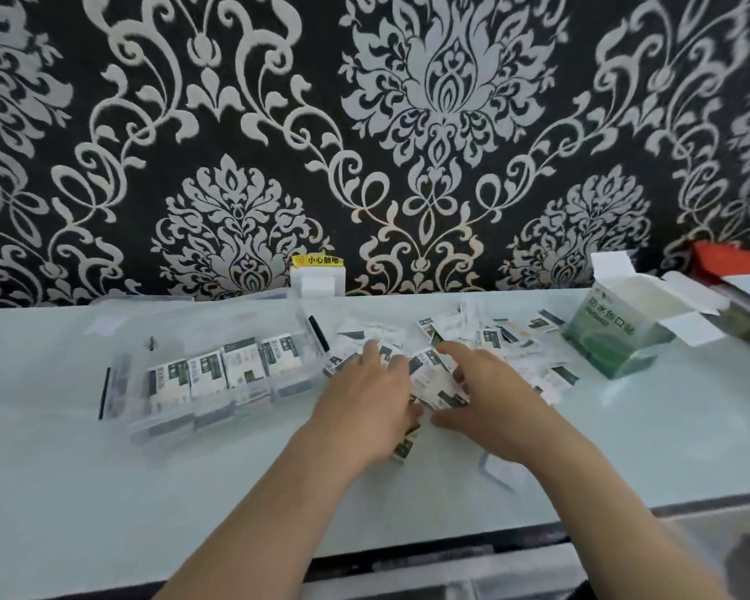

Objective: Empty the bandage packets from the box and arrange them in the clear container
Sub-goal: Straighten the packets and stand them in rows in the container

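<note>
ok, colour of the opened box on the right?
Green box with white flaps, head view.

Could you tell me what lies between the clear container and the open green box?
A loose pile of bandage packets, with the left hand and right hand on it, in the head view.

Packets [434, 383]: partly covered by left hand [364, 396] & right hand [492, 400]; print too blurred to read; grip unclear. Red item [730, 258], rt edge: cut off.
</note>
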Motion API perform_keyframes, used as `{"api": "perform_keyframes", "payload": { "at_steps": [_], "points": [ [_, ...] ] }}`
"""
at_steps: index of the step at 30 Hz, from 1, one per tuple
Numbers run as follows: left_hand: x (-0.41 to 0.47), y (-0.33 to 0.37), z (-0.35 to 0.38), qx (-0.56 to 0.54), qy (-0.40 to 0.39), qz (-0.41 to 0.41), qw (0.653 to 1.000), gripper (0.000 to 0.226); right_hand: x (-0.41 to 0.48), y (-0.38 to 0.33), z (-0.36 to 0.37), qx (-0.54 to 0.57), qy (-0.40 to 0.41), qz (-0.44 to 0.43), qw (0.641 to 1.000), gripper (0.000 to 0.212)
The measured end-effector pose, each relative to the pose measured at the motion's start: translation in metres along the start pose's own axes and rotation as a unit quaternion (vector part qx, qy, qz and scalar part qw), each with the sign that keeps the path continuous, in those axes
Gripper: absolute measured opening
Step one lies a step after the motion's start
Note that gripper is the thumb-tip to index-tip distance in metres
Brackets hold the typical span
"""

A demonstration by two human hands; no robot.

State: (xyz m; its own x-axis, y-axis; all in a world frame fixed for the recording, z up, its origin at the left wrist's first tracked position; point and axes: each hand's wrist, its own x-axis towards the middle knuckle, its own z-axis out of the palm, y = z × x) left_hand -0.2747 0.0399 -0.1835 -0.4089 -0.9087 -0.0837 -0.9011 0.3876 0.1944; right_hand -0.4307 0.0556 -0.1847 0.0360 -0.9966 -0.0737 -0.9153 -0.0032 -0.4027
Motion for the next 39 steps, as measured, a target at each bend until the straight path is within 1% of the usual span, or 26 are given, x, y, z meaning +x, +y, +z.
{"api": "perform_keyframes", "payload": {
  "at_steps": [2,6,8,10,12,15,18,19,21,23,26,28,31,32,33,34,35,37,39],
  "points": [
    [0.005,0.002,0.001,-0.018,0.045,-0.011,0.999,0.041,0.002,0.001,0.001,0.013,0.008,0.007,1.000,0.080],
    [0.016,0.009,0.001,-0.096,0.090,-0.037,0.991,0.038,0.002,0.002,0.002,0.042,0.021,0.020,0.999,0.071],
    [0.019,0.013,-0.002,-0.151,0.104,-0.067,0.981,0.031,0.002,0.002,0.002,0.047,0.027,0.025,0.998,0.058],
    [0.021,0.016,-0.006,-0.213,0.119,-0.091,0.965,0.026,0.002,0.003,0.001,0.054,0.036,0.022,0.998,0.038],
    [0.022,0.017,-0.009,-0.262,0.144,-0.110,0.948,0.024,0.002,0.004,0.000,0.083,0.046,0.023,0.995,0.024],
    [0.023,0.017,-0.012,-0.310,0.167,-0.122,0.928,0.027,0.001,0.008,-0.003,0.150,0.074,0.051,0.985,0.014],
    [0.023,0.017,-0.013,-0.335,0.191,-0.107,0.916,0.037,0.001,0.012,-0.001,0.217,0.079,0.075,0.970,0.007],
    [0.023,0.018,-0.013,-0.339,0.208,-0.101,0.912,0.038,0.002,0.012,-0.001,0.231,0.080,0.077,0.967,0.005],
    [0.022,0.019,-0.014,-0.344,0.252,-0.084,0.901,0.033,0.002,0.013,-0.001,0.262,0.081,0.086,0.958,0.009],
    [0.020,0.020,-0.017,-0.353,0.305,-0.066,0.882,0.025,0.002,0.012,-0.002,0.308,0.069,0.107,0.943,0.013],
    [0.019,0.013,-0.022,-0.354,0.380,-0.057,0.853,0.023,0.000,0.007,-0.006,0.366,0.048,0.139,0.919,0.015],
    [0.018,0.010,-0.026,-0.362,0.405,-0.052,0.838,0.022,-0.001,0.004,-0.009,0.398,0.050,0.147,0.904,0.020],
    [0.013,0.011,-0.036,-0.354,0.437,-0.050,0.825,0.020,-0.002,-0.001,-0.013,0.429,0.056,0.149,0.889,0.024],
    [0.010,0.012,-0.042,-0.354,0.438,-0.051,0.825,0.020,-0.002,-0.002,-0.013,0.438,0.060,0.151,0.884,0.025],
    [0.007,0.013,-0.049,-0.361,0.423,-0.055,0.829,0.018,-0.001,-0.004,-0.014,0.448,0.068,0.154,0.878,0.025],
    [0.005,0.013,-0.054,-0.371,0.387,-0.060,0.842,0.014,-0.001,-0.005,-0.015,0.456,0.081,0.157,0.872,0.026],
    [0.003,0.012,-0.059,-0.377,0.334,-0.068,0.861,0.012,-0.001,-0.006,-0.016,0.466,0.097,0.157,0.865,0.027],
    [0.002,0.011,-0.062,-0.370,0.229,-0.076,0.897,0.019,-0.001,-0.009,-0.018,0.505,0.118,0.155,0.841,0.026],
    [0.004,0.009,-0.057,-0.325,0.172,-0.070,0.927,0.014,-0.003,-0.014,-0.020,0.551,0.107,0.153,0.814,0.025]
  ]
}}
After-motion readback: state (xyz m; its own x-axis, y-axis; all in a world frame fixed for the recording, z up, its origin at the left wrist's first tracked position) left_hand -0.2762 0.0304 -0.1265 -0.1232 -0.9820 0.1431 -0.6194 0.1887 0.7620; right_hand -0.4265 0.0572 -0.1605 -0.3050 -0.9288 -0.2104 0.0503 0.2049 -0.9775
